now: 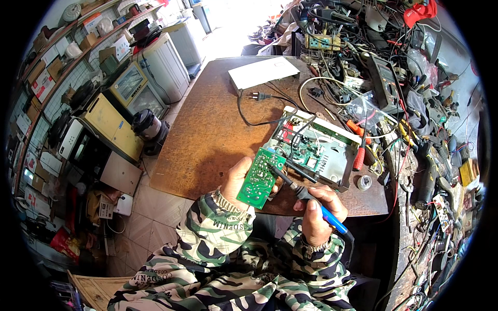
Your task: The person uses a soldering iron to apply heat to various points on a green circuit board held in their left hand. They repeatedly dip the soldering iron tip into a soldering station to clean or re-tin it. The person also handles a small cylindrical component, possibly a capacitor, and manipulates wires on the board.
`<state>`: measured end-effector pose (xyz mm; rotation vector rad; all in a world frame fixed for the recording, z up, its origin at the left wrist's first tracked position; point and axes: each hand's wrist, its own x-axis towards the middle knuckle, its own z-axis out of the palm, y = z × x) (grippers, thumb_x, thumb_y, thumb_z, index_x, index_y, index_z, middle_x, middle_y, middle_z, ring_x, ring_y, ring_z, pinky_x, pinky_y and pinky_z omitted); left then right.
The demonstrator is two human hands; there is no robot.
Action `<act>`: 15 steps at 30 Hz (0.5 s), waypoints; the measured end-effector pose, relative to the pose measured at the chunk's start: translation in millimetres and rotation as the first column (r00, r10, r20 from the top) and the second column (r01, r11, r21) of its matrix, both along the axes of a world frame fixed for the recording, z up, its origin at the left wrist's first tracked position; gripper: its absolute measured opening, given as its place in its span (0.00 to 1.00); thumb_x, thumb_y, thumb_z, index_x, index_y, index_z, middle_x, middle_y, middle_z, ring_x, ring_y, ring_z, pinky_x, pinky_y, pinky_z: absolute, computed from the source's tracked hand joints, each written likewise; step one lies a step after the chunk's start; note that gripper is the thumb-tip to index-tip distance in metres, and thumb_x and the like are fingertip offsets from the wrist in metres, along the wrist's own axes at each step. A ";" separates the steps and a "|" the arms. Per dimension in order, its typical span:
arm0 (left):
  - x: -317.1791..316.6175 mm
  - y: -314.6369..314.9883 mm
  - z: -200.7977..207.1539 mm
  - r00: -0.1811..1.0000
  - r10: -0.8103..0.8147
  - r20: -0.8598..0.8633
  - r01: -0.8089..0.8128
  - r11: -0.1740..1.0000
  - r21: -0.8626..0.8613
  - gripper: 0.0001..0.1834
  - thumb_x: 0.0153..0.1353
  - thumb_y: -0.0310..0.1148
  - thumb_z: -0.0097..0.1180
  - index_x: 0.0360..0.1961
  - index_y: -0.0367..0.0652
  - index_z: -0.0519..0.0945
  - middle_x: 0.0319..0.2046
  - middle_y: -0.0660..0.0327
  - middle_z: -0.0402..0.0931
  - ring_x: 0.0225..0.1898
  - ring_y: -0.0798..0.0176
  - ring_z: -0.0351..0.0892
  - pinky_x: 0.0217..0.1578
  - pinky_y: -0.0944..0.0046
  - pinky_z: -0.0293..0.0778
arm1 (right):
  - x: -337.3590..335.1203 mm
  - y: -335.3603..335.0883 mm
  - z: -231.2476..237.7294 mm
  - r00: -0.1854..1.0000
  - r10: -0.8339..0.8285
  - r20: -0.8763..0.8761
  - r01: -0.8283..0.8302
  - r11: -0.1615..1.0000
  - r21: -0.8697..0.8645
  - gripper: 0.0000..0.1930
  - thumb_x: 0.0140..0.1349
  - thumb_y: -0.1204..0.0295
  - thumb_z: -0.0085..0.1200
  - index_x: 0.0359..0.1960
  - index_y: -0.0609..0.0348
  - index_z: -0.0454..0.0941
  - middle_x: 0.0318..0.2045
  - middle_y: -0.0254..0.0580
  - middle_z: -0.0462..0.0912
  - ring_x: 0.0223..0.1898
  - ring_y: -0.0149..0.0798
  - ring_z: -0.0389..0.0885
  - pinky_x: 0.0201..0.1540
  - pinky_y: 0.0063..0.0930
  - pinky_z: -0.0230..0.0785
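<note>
A green circuit board [258, 181], solder side up, is gripped along its left edge by my left hand [236, 181]; the fingers behind it are mostly hidden. My right hand [320, 213] is closed around the blue handle of a soldering iron [332, 220]. The iron slants up and left, its tip over the upper right part of the board; whether it touches, I cannot tell. Just beyond the board lies an opened device case [332, 173] with another green board and wires inside. A black power cord [248, 122] runs out from it.
A white metal cover [264, 72] lies at the far side of the wooden table [197, 140]. A small round tin [364, 182] sits near the right edge. Red-handled test probes [359, 158], a multimeter [384, 83] and tangled cables crowd the right. Appliances and shelves line the left.
</note>
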<state>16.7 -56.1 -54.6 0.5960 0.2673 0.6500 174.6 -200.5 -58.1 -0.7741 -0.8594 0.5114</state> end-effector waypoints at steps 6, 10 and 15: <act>0.2 3.6 -0.3 1.000 -0.015 0.003 0.015 1.000 -0.023 0.36 0.73 0.56 0.46 0.63 0.32 0.73 0.52 0.45 0.80 0.51 0.46 0.82 0.42 0.48 0.84 | -0.6 0.8 -0.1 1.000 -0.001 -0.008 0.001 1.000 0.009 0.10 0.64 0.77 0.62 0.44 0.69 0.82 0.35 0.45 0.80 0.30 0.34 0.84 0.35 0.25 0.78; 0.9 1.9 -1.6 0.999 -0.014 0.035 0.015 1.000 -0.018 0.34 0.73 0.55 0.45 0.62 0.32 0.74 0.51 0.45 0.81 0.50 0.47 0.83 0.41 0.49 0.84 | -0.3 0.7 -0.3 1.000 -0.001 0.001 0.001 1.000 0.005 0.10 0.64 0.76 0.62 0.44 0.69 0.82 0.35 0.45 0.80 0.30 0.34 0.84 0.34 0.25 0.78; 2.6 1.4 0.0 1.000 -0.001 0.018 0.002 0.999 -0.042 0.33 0.72 0.53 0.45 0.61 0.32 0.75 0.50 0.45 0.81 0.48 0.48 0.83 0.39 0.51 0.83 | 0.0 0.8 -0.4 1.000 0.000 0.001 0.000 1.000 0.007 0.10 0.64 0.76 0.62 0.45 0.69 0.81 0.35 0.45 0.80 0.30 0.34 0.84 0.35 0.25 0.77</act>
